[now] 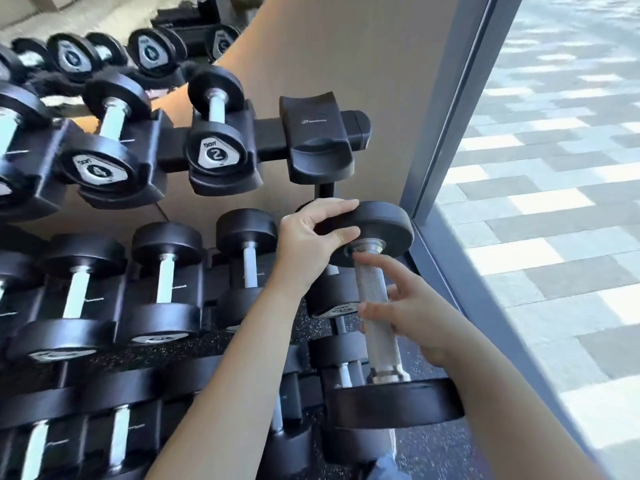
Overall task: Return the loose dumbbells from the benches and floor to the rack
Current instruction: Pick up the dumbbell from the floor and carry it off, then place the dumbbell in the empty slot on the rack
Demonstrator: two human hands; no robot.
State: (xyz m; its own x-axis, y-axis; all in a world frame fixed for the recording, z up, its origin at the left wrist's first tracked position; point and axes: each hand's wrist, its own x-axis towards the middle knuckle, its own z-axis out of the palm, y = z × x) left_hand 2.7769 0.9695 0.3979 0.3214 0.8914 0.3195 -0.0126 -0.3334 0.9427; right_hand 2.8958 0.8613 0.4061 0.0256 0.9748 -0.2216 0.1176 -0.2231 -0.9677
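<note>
Black round-headed dumbbell with a knurled steel handle is up, tilted, just below the empty black cradle! Left grip pinches the far head, fingers over, thumb under; right grip curls loosely round the handle.

I see one free slot on the rack: the empty cradle at the right end of the top tier, open from above and in front. The dumbbell marked 2 sits just beside it on the left. On the right the window frame stands near, leaving a narrow lane. The loose dumbbell fills that lane, tilted, its upper head just below the cradle. My left hand grips that head and my right hand reaches round the handle. The middle-tier dumbbells sit packed side by side, and the wall closes the back.
</note>
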